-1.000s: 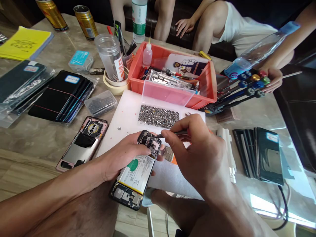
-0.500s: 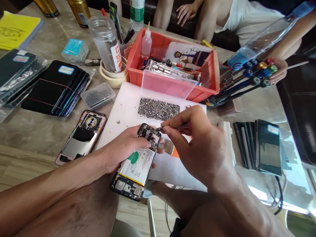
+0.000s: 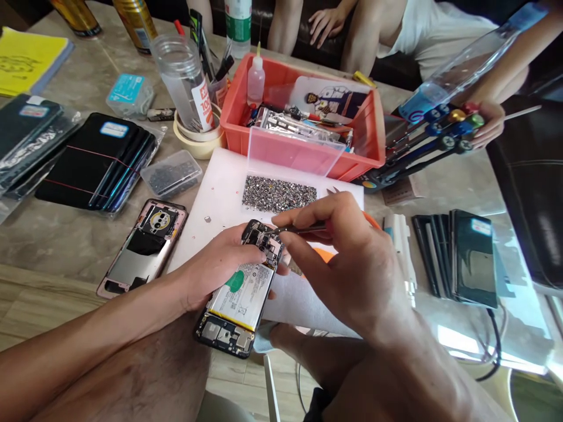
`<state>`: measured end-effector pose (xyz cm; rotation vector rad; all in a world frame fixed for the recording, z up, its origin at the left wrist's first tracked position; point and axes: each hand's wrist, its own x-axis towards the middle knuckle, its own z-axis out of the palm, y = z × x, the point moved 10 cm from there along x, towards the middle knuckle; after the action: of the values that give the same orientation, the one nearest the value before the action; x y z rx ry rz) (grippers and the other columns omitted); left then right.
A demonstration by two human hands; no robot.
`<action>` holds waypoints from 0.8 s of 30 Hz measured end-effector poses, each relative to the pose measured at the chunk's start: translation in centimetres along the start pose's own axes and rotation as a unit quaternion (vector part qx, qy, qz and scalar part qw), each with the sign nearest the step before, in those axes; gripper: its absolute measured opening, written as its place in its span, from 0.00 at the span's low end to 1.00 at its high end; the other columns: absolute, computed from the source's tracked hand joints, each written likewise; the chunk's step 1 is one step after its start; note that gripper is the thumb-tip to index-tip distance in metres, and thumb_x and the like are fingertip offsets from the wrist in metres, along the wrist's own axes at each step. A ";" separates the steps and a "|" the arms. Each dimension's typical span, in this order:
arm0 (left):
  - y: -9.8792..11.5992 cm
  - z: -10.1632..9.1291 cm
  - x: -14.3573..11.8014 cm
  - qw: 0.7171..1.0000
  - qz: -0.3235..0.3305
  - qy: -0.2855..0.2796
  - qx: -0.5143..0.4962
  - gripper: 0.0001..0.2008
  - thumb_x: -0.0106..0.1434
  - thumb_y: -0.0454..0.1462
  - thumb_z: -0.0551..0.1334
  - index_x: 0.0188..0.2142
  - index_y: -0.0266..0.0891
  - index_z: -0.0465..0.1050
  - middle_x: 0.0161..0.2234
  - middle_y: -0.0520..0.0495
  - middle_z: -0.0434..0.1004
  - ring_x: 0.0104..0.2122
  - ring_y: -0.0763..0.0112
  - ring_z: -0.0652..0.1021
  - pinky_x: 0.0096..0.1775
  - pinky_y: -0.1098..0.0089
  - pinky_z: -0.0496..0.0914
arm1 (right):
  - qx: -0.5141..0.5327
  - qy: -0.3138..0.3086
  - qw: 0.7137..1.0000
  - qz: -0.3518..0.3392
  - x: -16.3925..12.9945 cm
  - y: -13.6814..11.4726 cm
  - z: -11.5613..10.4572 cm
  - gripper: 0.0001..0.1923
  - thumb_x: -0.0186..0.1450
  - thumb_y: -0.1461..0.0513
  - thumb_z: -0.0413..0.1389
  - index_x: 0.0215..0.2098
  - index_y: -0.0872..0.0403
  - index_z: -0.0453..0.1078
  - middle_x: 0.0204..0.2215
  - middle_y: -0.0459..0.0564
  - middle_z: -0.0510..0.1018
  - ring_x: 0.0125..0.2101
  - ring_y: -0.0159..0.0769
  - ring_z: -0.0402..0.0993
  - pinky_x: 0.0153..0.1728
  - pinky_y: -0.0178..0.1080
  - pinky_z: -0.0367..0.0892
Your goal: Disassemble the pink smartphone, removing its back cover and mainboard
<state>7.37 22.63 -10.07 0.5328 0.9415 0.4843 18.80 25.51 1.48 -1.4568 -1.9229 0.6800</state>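
My left hand (image 3: 224, 258) is closed round the upper part of an opened smartphone (image 3: 240, 299), thumb resting on its inner parts. The phone lies tilted, with its battery, a green sticker and circuit board showing. My right hand (image 3: 347, 252) pinches a pair of dark tweezers (image 3: 294, 228), their tips at the board near the phone's top end. Behind my hands sits a clear box of many small screws (image 3: 279, 194) on a white foam sheet (image 3: 211, 199). A pink phone frame (image 3: 143, 249) lies left of the sheet.
A red bin (image 3: 303, 152) of tools stands at the back, beside a clear jar (image 3: 185, 88) and tape rolls (image 3: 200, 143). Stacked phone panels (image 3: 97, 161) lie left, more phones (image 3: 472, 258) right. Another person's hand (image 3: 488, 126) is by the screwdrivers (image 3: 444, 129).
The tweezers and my right hand have shifted slightly left over the board. The whole view has moved a little. My left hand keeps its hold on the phone.
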 end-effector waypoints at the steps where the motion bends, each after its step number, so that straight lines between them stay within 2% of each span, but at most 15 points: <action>1: 0.0 0.0 0.0 1.000 0.003 0.001 0.004 0.16 0.57 0.32 0.65 0.47 0.38 0.73 0.29 0.45 0.83 0.24 0.61 0.83 0.24 0.68 0.76 | -0.021 0.015 1.000 0.004 0.1 -0.1 -0.2 0.06 0.68 0.60 0.62 0.42 0.51 0.70 0.38 0.48 0.83 0.32 0.36 0.82 0.30 0.36 0.74; 5: -0.3 -0.1 -0.3 1.000 0.002 0.004 0.002 0.22 0.59 0.33 0.66 0.54 0.39 0.71 0.32 0.44 0.84 0.27 0.62 0.83 0.28 0.67 0.77 | -0.108 0.084 0.990 0.022 0.2 -0.5 -1.9 0.08 0.68 0.56 0.64 0.35 0.51 0.73 0.28 0.44 0.81 0.25 0.33 0.78 0.26 0.33 0.69; 8: -0.1 -0.2 -0.9 1.000 0.004 0.010 0.014 0.29 0.60 0.35 0.66 0.61 0.42 0.67 0.32 0.46 0.83 0.31 0.61 0.83 0.33 0.64 0.78 | -0.130 0.095 0.986 0.040 -0.4 -0.5 -3.5 0.09 0.68 0.56 0.63 0.30 0.50 0.75 0.21 0.43 0.78 0.22 0.33 0.75 0.24 0.34 0.67; 12: 2.0 0.1 -2.1 0.995 0.071 0.014 0.072 0.30 0.63 0.35 0.65 0.65 0.48 0.65 0.33 0.49 0.80 0.34 0.63 0.79 0.38 0.65 0.74 | -0.104 0.003 0.992 0.067 -1.1 -0.6 -3.6 0.10 0.70 0.56 0.60 0.32 0.49 0.80 0.21 0.44 0.79 0.20 0.33 0.74 0.20 0.33 0.65; 16: 4.6 -0.4 -3.7 0.977 0.166 0.042 0.125 0.28 0.63 0.35 0.68 0.62 0.55 0.69 0.45 0.51 0.77 0.41 0.67 0.75 0.43 0.67 0.69 | -0.031 -0.091 0.992 0.085 -1.5 -1.2 -1.9 0.18 0.74 0.56 0.54 0.30 0.52 0.79 0.19 0.45 0.77 0.18 0.32 0.71 0.17 0.32 0.62; 20: 4.7 -0.8 -4.2 0.976 0.165 0.034 0.137 0.25 0.61 0.36 0.68 0.57 0.55 0.71 0.46 0.52 0.71 0.43 0.66 0.73 0.43 0.67 0.66 | 0.053 -0.113 0.989 0.081 -1.7 -1.5 -0.3 0.20 0.75 0.55 0.52 0.30 0.50 0.80 0.15 0.45 0.72 0.17 0.33 0.68 0.16 0.32 0.63; 24: 4.7 -0.5 -4.4 0.978 0.149 0.010 0.147 0.21 0.59 0.37 0.67 0.52 0.50 0.71 0.41 0.51 0.70 0.40 0.66 0.71 0.42 0.66 0.64 | 0.126 -0.109 0.980 0.108 -2.3 -0.4 0.7 0.21 0.75 0.54 0.48 0.33 0.48 0.81 0.20 0.45 0.77 0.20 0.36 0.73 0.19 0.33 0.66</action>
<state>4.03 23.72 -4.68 0.9467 0.9633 0.6245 18.43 23.20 0.88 -1.4898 -1.7699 1.1836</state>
